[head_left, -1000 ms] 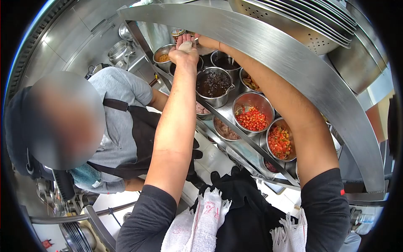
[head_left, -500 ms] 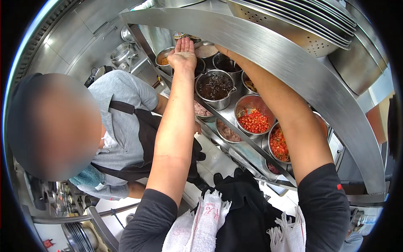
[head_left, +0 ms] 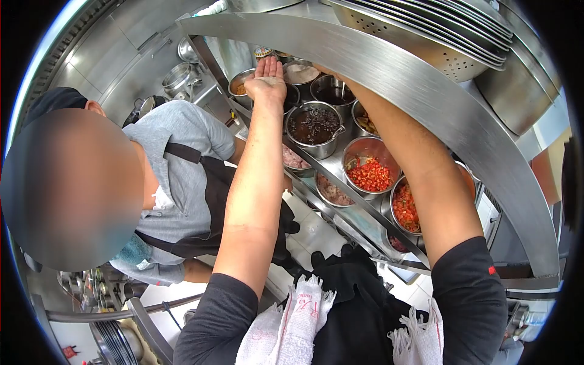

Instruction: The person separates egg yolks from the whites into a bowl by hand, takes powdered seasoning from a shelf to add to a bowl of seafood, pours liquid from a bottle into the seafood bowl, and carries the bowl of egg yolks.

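My left hand (head_left: 266,84) is held palm up above the pots, its fingers stretched out and lying together. A small pale patch shows on the palm, too faint to name. My right hand (head_left: 328,73) reaches under the curved steel shelf edge (head_left: 377,52), which hides its fingers. Near it stand a pot of white powder (head_left: 301,74) and a pot of dark sauce (head_left: 331,91) with a thin handle in it. Below my left hand is a pot of dark liquid with black bits (head_left: 313,125). Chopped red chillies (head_left: 370,173) fill part of another pot.
A co-worker in a grey shirt (head_left: 182,134) and dark apron stands close on the left. Stacked trays and a perforated steel pan (head_left: 365,21) sit on the shelf above. More red chopped food (head_left: 406,207) and bowls of pale meat (head_left: 333,191) stand nearer to me.
The co-worker's head has shifted slightly to the left and turned. Both my arms keep nearly the same pose, and the view has moved a little.
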The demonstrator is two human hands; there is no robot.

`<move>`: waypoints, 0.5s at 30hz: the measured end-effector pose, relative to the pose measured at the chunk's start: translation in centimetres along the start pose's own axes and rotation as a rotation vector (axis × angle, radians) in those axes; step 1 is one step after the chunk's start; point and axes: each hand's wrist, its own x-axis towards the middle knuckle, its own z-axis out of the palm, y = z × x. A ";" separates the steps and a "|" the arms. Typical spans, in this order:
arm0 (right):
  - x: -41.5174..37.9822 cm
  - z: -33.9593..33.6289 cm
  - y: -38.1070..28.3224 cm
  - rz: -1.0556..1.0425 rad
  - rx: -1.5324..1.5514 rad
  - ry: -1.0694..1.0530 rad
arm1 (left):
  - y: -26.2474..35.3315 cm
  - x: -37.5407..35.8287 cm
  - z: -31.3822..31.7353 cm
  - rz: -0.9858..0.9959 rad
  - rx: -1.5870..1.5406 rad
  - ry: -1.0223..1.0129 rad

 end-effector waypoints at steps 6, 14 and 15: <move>0.0 -1.7 0.7 -0.025 -0.056 -0.078 | -1.0 0.7 -0.2 0.007 0.007 0.033; 0.5 0.4 -0.2 -0.113 -0.184 -0.217 | -2.9 1.2 -1.1 -0.128 -0.084 -0.125; 0.5 1.0 -0.4 -0.124 -0.207 -0.225 | -3.0 1.1 -1.2 -0.147 -0.102 -0.166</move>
